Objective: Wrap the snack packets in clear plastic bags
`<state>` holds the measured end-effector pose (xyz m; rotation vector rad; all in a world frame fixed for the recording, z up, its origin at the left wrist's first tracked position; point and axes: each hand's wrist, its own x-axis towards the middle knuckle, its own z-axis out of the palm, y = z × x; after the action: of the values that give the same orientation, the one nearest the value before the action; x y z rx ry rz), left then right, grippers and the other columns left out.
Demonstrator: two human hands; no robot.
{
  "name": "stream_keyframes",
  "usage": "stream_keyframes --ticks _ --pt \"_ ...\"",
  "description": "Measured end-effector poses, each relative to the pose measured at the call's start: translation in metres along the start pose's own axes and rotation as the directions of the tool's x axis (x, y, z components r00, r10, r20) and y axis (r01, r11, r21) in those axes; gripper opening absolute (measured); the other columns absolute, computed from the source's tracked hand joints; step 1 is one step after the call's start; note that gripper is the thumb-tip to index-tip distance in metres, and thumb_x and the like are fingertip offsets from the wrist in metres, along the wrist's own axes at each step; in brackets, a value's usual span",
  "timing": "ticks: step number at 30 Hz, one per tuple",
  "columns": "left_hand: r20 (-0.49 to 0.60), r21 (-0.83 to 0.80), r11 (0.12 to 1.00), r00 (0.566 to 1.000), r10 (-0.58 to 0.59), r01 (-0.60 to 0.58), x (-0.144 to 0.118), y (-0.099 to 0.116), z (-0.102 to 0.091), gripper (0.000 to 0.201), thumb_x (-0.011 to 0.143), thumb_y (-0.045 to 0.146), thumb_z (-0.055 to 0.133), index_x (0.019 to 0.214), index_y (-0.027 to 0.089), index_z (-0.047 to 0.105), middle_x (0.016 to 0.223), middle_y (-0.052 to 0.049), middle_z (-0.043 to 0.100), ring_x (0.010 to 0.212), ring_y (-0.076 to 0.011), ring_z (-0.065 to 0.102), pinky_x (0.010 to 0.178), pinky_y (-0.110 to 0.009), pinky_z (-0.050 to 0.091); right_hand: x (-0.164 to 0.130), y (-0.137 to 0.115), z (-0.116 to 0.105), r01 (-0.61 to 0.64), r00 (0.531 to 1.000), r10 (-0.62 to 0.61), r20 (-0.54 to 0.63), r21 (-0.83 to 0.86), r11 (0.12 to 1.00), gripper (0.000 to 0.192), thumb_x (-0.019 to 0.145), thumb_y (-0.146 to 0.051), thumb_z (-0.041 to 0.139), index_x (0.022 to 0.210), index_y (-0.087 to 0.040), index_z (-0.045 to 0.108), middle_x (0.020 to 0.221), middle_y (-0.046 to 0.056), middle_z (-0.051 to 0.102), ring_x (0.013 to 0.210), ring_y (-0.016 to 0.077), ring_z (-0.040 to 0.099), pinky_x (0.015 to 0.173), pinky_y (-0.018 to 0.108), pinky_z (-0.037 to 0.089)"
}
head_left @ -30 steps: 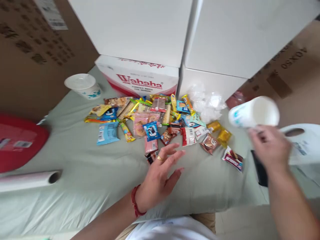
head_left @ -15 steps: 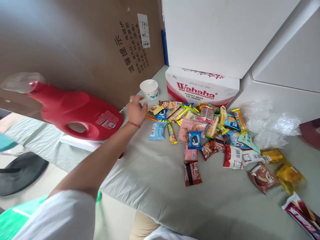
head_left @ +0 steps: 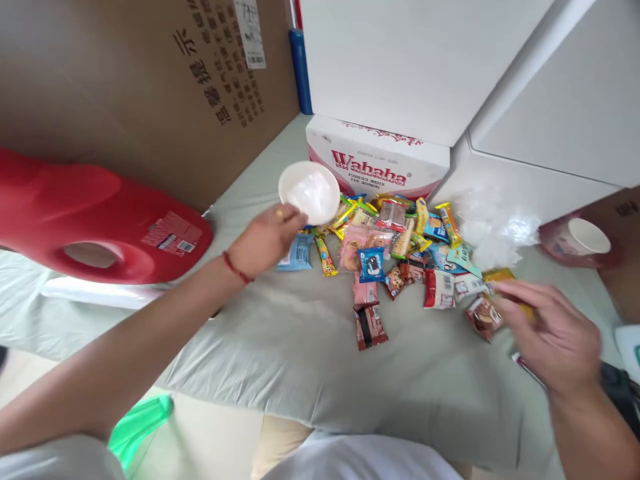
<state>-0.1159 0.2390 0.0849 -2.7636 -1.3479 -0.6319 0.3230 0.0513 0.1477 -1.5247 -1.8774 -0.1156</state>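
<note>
The white paper cup, light and easily crushed, is tilted above the snack-packet pile, pinched at its rim by the left hand; the right hand hovers spread, empty.

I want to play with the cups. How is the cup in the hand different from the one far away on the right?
The left hand holds one white cup up and tipped, its mouth facing the camera; the other cup stands upright on the right, untouched. The held cup looks bigger, being nearer. Both are white paper cups and look empty.
</note>
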Motion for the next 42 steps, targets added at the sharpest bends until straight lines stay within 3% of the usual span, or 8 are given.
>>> stream_keyframes --ticks 6,16,19,24,27,31,37,42 --pt "0.063 -0.012 0.863 0.861 0.504 -0.505 -0.065 0.157 -0.028 0.024 0.100 0.009 0.046 0.112 0.016 0.065 0.105 -0.008 0.069 0.083 -0.0189 0.061 0.074 -0.032 0.055 0.039 -0.096 0.063 0.377 0.764 -0.475 0.437 0.295 0.878 0.040 0.101 -0.014 0.049 0.139 -0.022 0.058 0.139 0.011 0.065 0.131 0.0236 0.061 0.112 0.042 0.052" --pt "-0.069 -0.173 0.735 0.753 0.654 -0.655 -0.084 0.218 0.003 0.033 0.099 0.006 0.049 0.132 0.009 0.054 0.108 -0.014 0.074 0.099 -0.0217 0.070 0.089 -0.036 0.061 -0.039 -0.085 0.054 -0.102 0.406 -0.006 0.914 0.052 0.993 0.030 0.085 -0.030 0.073 0.112 -0.017 0.069 0.104 0.010 0.075 0.090 0.0256 0.071 0.074 0.030 0.052" --pt "-0.049 -0.301 0.795 0.842 0.538 -0.526 -0.087 0.225 0.020 0.053 0.101 0.009 0.048 0.151 0.008 0.034 0.113 -0.015 0.074 0.105 -0.0214 0.071 0.092 -0.034 0.062 -0.058 -0.072 0.035 -0.204 0.469 0.012 0.883 0.095 0.974 0.014 0.083 -0.023 0.072 0.097 -0.018 0.073 0.098 0.006 0.073 0.086 0.0204 0.068 0.073 0.027 0.049" --pt "-0.155 -0.375 0.865 0.942 0.297 -0.334 -0.085 0.229 0.031 0.056 0.103 0.019 0.050 0.156 0.015 0.032 0.112 -0.012 0.074 0.099 -0.0190 0.074 0.085 -0.028 0.063 -0.065 -0.036 -0.004 -0.566 0.808 0.347 0.476 0.462 0.683 0.023 0.089 -0.038 0.069 0.109 -0.024 0.069 0.091 0.002 0.066 0.069 0.0149 0.059 0.060 0.025 0.046" --pt "-0.182 -0.416 0.842 0.939 0.292 -0.343 -0.076 0.229 0.030 0.040 0.101 0.009 0.048 0.140 0.017 0.051 0.106 -0.010 0.072 0.096 -0.0172 0.071 0.086 -0.027 0.061 -0.032 0.007 -0.007 -0.486 0.798 0.597 0.084 0.675 0.555 0.036 0.085 -0.051 0.074 0.108 -0.026 0.063 0.080 -0.003 0.060 0.056 0.0122 0.050 0.051 0.024 0.041" --pt "-0.211 -0.404 0.817 0.910 0.356 -0.413 -0.062 0.230 0.027 0.030 0.098 0.001 0.047 0.122 0.013 0.060 0.103 -0.012 0.069 0.091 -0.0179 0.065 0.080 -0.030 0.059 0.044 0.087 0.031 -0.450 0.768 0.566 -0.301 0.376 0.810 0.035 0.093 -0.053 0.061 0.111 -0.023 0.059 0.089 0.002 0.059 0.070 0.0162 0.057 0.063 0.030 0.048" --pt "-0.202 -0.372 0.801 0.883 0.423 -0.469 -0.056 0.240 0.023 0.023 0.100 0.007 0.048 0.119 0.014 0.061 0.106 -0.011 0.068 0.089 -0.0175 0.062 0.077 -0.031 0.058 0.111 0.162 0.090 -0.653 0.730 0.682 0.036 -0.258 0.713 0.036 0.094 -0.030 0.060 0.121 -0.007 0.058 0.110 0.018 0.064 0.106 0.0295 0.062 0.096 0.047 0.049" --pt "-0.172 -0.405 0.784 0.881 0.440 -0.470 -0.054 0.245 0.027 0.026 0.099 0.003 0.044 0.117 0.011 0.060 0.107 -0.013 0.067 0.094 -0.0194 0.061 0.081 -0.032 0.056 0.080 0.118 0.031 -0.513 0.833 0.553 0.005 -0.368 0.775 0.071 0.088 -0.039 0.071 0.143 -0.004 0.044 0.133 0.028 0.056 0.124 0.0401 0.056 0.101 0.052 0.047"
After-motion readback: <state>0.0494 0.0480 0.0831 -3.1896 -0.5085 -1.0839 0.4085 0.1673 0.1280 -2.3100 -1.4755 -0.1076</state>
